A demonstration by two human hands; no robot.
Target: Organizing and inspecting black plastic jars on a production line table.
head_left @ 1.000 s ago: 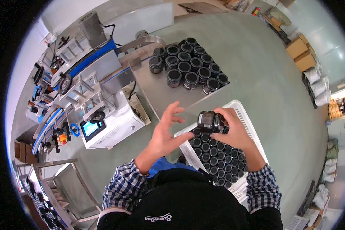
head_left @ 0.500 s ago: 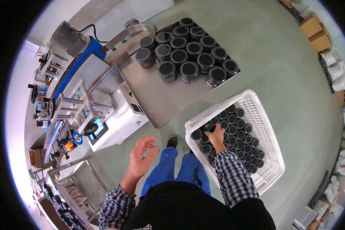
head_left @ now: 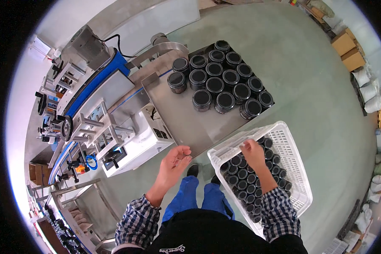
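My right hand (head_left: 254,155) hovers above the far end of a white plastic basket (head_left: 299,169), its fingers loosely bent and no jar visible in it. Under and around it, the basket holds many small dark jars with black lids (head_left: 241,174), packed in close rows. My left hand (head_left: 172,166) hangs in the air near the near corner of a metal tray table (head_left: 186,122), fingers half curled, thumb apart, holding nothing. Larger black-lidded jars (head_left: 215,85) stand upright toward the far side of that table.
Left of the table is a machine with a white cabinet (head_left: 144,142), a blue belt (head_left: 93,82), a grey motor (head_left: 89,46) and handwheels. A metal frame (head_left: 108,199) stands at lower left. Cardboard boxes (head_left: 352,53) and bags line the right wall.
My right hand has come up off a jar in the basket and moved right. My left hand has shifted right, nearer the table. The view has shifted too.
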